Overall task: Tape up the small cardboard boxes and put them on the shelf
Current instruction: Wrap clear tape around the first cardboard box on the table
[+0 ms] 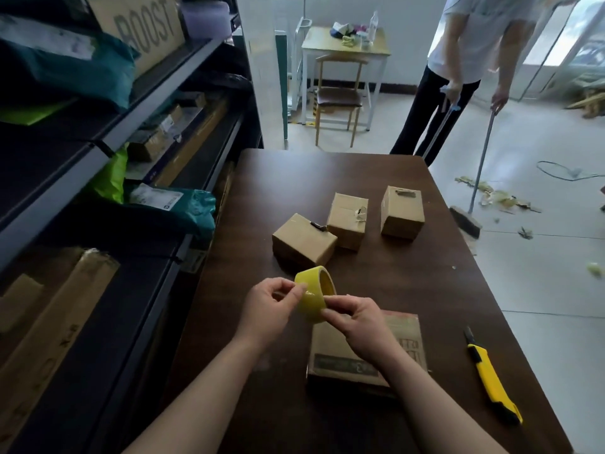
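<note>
Above the dark table (402, 283), the left hand (271, 304) grips the yellow tape roll (311, 303); the right hand (358, 326) pinches its near edge. Best to peel the end squarely

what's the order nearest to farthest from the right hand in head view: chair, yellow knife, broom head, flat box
1. flat box, under the right hand
2. yellow knife, table's right side
3. broom head, floor, right
4. chair, far back

both hands (273, 306) pinching yellow tape roll (315, 296), table (376, 276)
</note>
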Motion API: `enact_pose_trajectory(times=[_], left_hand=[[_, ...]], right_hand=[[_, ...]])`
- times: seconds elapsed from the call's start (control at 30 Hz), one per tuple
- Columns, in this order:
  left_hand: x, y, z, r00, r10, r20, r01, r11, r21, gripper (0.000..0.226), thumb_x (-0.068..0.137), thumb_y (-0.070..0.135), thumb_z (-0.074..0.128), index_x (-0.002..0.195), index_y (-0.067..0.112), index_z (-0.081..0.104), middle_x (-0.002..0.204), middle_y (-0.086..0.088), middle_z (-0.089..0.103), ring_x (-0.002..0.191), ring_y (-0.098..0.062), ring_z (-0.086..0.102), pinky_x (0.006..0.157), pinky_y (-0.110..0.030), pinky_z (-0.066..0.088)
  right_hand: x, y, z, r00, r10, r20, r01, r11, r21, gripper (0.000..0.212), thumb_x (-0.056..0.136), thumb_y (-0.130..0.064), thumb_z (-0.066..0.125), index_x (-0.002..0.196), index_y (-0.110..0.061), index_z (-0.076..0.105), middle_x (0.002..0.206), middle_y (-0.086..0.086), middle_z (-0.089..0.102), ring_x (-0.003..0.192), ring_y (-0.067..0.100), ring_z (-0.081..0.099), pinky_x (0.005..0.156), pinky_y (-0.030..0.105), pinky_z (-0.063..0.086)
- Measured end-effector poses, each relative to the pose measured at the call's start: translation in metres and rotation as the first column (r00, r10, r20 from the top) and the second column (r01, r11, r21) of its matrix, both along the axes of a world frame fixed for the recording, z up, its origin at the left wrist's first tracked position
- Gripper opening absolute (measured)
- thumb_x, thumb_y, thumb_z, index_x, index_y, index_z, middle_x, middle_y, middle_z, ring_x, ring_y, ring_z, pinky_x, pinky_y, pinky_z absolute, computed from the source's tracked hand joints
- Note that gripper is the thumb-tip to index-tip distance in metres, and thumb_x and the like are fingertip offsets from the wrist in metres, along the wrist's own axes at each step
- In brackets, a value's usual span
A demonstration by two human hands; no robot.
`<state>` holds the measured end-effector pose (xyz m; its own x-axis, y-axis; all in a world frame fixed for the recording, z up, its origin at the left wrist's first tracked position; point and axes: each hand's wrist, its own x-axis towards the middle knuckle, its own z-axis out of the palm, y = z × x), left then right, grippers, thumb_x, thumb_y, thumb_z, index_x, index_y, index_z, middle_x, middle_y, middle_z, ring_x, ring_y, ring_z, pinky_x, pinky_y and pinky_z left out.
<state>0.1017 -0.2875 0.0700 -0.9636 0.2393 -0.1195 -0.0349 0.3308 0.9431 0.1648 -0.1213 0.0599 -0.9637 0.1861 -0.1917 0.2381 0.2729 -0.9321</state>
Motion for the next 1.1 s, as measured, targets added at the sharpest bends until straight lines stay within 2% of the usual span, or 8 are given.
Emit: enact_pose_trajectory(times=[0.07, 0.17, 0.27, 0.4, 0.47, 0.63, 0.83, 1.1], left_hand=[[0.002, 0.001, -0.001, 0.997, -0.072, -0.026, 0.068, 0.991, -0.114, 0.014, 0.084, 0.036, 0.07, 0.088, 0.022, 0.068, 0.086, 0.004, 0.064, 0.078, -0.009, 0.061, 0.06, -0.015, 0.046], [0.004, 0.004, -0.001, 0.995, -0.074, -0.06, 0.06, 0.976, -0.208, 0.013, 0.082, 0.034, 0.073, 0.085, 0.023, 0.066, 0.087, 0.006, 0.061, 0.076, -0.007, 0.059, 0.058, -0.014, 0.043], [0.006, 0.007, -0.001, 0.995, -0.071, 0.071, 0.08, 0.987, -0.137, 0.011, 0.083, 0.028, 0.074, 0.088, 0.021, 0.066, 0.085, 0.004, 0.063, 0.076, -0.008, 0.06, 0.055, -0.012, 0.043], [0.014, 0.009, -0.001, 0.992, -0.072, 0.1, 0.071, 0.997, 0.008, 0.007, 0.084, 0.02, 0.072, 0.086, 0.015, 0.068, 0.091, 0.001, 0.062, 0.083, -0.01, 0.061, 0.064, -0.016, 0.048], [0.019, 0.012, -0.003, 0.996, -0.063, 0.071, 0.056, 0.995, 0.086, 0.005, 0.086, 0.016, 0.07, 0.083, 0.013, 0.067, 0.094, 0.0, 0.061, 0.085, -0.011, 0.061, 0.069, -0.017, 0.05], [0.023, 0.02, -0.003, 0.978, -0.111, 0.175, 0.077, 0.979, 0.187, 0.008, 0.091, 0.016, 0.063, 0.095, 0.008, 0.064, 0.087, -0.004, 0.065, 0.078, -0.012, 0.061, 0.064, -0.018, 0.05], [0.018, 0.036, 0.004, 0.94, -0.184, 0.287, 0.12, 0.967, 0.226, 0.017, 0.086, 0.008, 0.069, 0.1, 0.01, 0.059, 0.082, -0.007, 0.068, 0.071, -0.015, 0.065, 0.065, -0.026, 0.053], [0.019, 0.067, -0.002, 0.999, -0.035, 0.006, 0.034, 0.992, 0.124, 0.014, 0.081, 0.007, 0.075, 0.088, 0.017, 0.067, 0.083, -0.008, 0.066, 0.072, -0.015, 0.061, 0.066, -0.026, 0.056]], right_hand=[[0.006, 0.002, 0.002, 1.0, 0.022, 0.018, -0.023, 0.999, 0.047, 0.026, 0.088, -0.014, 0.069, 0.114, -0.014, 0.072, 0.108, 0.003, 0.071, 0.102, 0.001, 0.06, 0.097, 0.011, 0.04], [0.012, 0.006, -0.002, 0.998, 0.055, 0.044, -0.061, 0.985, 0.161, 0.027, 0.089, -0.02, 0.067, 0.116, -0.021, 0.071, 0.119, -0.004, 0.068, 0.114, -0.016, 0.042, 0.115, 0.028, 0.017], [0.015, 0.007, -0.005, 0.996, 0.074, 0.054, -0.085, 0.971, 0.225, 0.026, 0.09, -0.025, 0.066, 0.115, -0.028, 0.07, 0.12, -0.006, 0.067, 0.13, 0.005, 0.037, 0.118, 0.037, 0.023], [0.021, 0.008, 0.003, 0.993, 0.116, 0.013, -0.116, 0.965, 0.234, 0.025, 0.093, -0.022, 0.062, 0.117, -0.025, 0.068, 0.106, -0.006, 0.069, 0.099, 0.004, 0.061, 0.091, 0.023, 0.049], [0.021, 0.013, 0.007, 0.989, 0.148, 0.024, -0.15, 0.97, 0.192, 0.021, 0.095, -0.022, 0.059, 0.114, -0.023, 0.068, 0.102, -0.01, 0.069, 0.094, 0.002, 0.062, 0.083, 0.018, 0.05], [0.024, 0.028, 0.01, 0.991, 0.136, -0.014, -0.131, 0.972, 0.193, 0.011, 0.097, -0.023, 0.054, 0.094, -0.024, 0.064, 0.085, -0.008, 0.062, 0.078, 0.003, 0.054, 0.073, 0.026, 0.046], [0.032, 0.046, 0.007, 0.992, 0.126, -0.017, -0.122, 0.983, 0.135, 0.012, 0.098, -0.024, 0.053, 0.098, -0.02, 0.065, 0.085, -0.006, 0.061, 0.077, 0.005, 0.052, 0.068, 0.023, 0.044], [0.029, 0.079, 0.004, 0.986, 0.156, 0.063, -0.166, 0.965, 0.202, 0.025, 0.094, -0.042, 0.056, 0.081, -0.021, 0.059, 0.072, -0.007, 0.054, 0.066, 0.006, 0.049, 0.063, 0.031, 0.042]])
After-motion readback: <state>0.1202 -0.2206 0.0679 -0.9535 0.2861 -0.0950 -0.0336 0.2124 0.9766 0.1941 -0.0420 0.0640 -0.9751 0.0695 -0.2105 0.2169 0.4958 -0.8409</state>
